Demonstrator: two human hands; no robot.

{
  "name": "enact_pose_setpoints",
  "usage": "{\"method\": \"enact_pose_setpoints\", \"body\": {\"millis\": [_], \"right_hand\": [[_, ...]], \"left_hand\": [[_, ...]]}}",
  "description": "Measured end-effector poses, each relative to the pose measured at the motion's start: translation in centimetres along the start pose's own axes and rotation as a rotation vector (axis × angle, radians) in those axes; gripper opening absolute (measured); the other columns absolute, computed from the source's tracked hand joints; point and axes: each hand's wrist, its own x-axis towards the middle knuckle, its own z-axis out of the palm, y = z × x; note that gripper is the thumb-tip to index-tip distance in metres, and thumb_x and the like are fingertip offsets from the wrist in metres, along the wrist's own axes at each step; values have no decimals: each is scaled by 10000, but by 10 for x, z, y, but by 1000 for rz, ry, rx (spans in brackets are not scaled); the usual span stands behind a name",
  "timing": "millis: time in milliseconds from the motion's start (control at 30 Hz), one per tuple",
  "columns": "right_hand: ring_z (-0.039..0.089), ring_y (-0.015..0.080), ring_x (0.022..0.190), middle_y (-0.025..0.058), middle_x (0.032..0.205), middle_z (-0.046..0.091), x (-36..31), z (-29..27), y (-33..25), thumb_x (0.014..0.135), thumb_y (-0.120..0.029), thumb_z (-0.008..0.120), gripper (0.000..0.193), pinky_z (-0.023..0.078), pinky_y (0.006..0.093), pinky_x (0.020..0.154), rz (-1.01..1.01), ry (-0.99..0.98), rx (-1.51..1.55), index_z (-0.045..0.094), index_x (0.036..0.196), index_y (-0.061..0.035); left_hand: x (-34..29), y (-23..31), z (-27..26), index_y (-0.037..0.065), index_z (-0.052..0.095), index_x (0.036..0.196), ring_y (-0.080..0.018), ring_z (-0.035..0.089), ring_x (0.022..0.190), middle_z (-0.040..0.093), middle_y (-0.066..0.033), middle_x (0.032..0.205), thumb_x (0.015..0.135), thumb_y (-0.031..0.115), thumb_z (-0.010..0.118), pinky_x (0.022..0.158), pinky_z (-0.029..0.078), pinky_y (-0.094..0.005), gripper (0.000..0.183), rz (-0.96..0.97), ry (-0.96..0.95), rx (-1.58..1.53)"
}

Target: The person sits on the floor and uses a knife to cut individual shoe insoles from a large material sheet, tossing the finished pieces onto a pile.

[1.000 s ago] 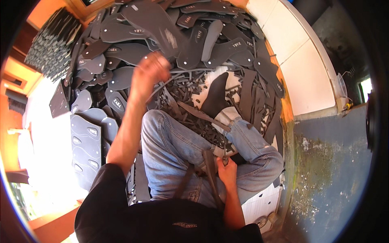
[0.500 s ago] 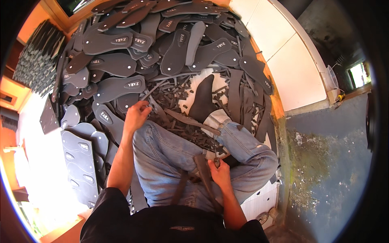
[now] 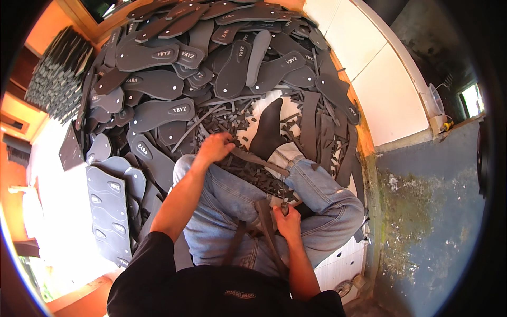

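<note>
My left hand [image 3: 215, 148] is closed with curled fingertips at the near-left end of a long dark foam strip [image 3: 260, 160]. That strip lies slanting across the scraps, its other end by the rolled cuff of my jeans. A thin-bladed knife with a dark handle [image 3: 284, 209] is gripped in my right hand [image 3: 288, 224], above my crossed legs. The thin blade points away from me. Just left of that hand, a dark brown strip [image 3: 268, 224] lies over my lap. Small dark foam offcuts [image 3: 244, 171] spread between my legs.
Beyond the scraps rises a heap of dark grey insole-shaped pieces [image 3: 153, 84]. A sheet with insole outlines [image 3: 109, 211] stands at the left, below a tall stack of dark pieces [image 3: 60, 74]. At the right are a white tiled ledge [image 3: 391, 95] and a stained blue-grey wall [image 3: 422, 211].
My left hand has moved right, from the edge of the insole heap to the end of the foam strip. My right hand keeps its hold on the knife, nearly unmoved.
</note>
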Motion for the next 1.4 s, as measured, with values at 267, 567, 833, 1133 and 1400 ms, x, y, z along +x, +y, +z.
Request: {"method": "enact_pose_setpoints", "body": {"millis": [267,567,833,1133,1400], "right_hand": [[579,385,603,203,618,565,-2,3,1,791,-266,669,321,430,428,571,-87,0,55,577,754,40],[556,362,588,191,621,561,-20,4,0,808,-266,650,325,426,427,594,-139,-31,-12,564,761,44],[540,278,537,147,602,566,-47,6,-19,820,-243,647,296,430,383,565,-260,65,142,573,779,41],[460,59,515,-14,574,524,-66,2,-9,832,-185,664,214,358,241,472,-223,85,345,564,739,-21],[430,58,474,-13,573,515,-91,-4,-8,851,-207,658,233,333,231,440,-75,-39,627,551,738,-33]], "left_hand": [[-159,-91,-68,-1,623,1017,-190,615,702,646,-144,797,807,241,623,677,475,-317,320,-368,537,-219],[-328,-99,19,18,569,1090,-325,579,975,596,-167,1046,757,153,645,830,455,-401,368,-572,608,14],[-382,-108,69,14,539,1091,-373,502,999,557,-177,1050,714,88,632,883,397,-439,395,-570,650,148],[-374,-128,69,-3,566,979,-371,542,917,565,-185,945,720,154,655,805,441,-429,316,-594,623,92],[-386,-166,93,-5,570,937,-407,598,863,622,-221,887,836,311,566,730,448,-482,332,-660,665,-354]]}}
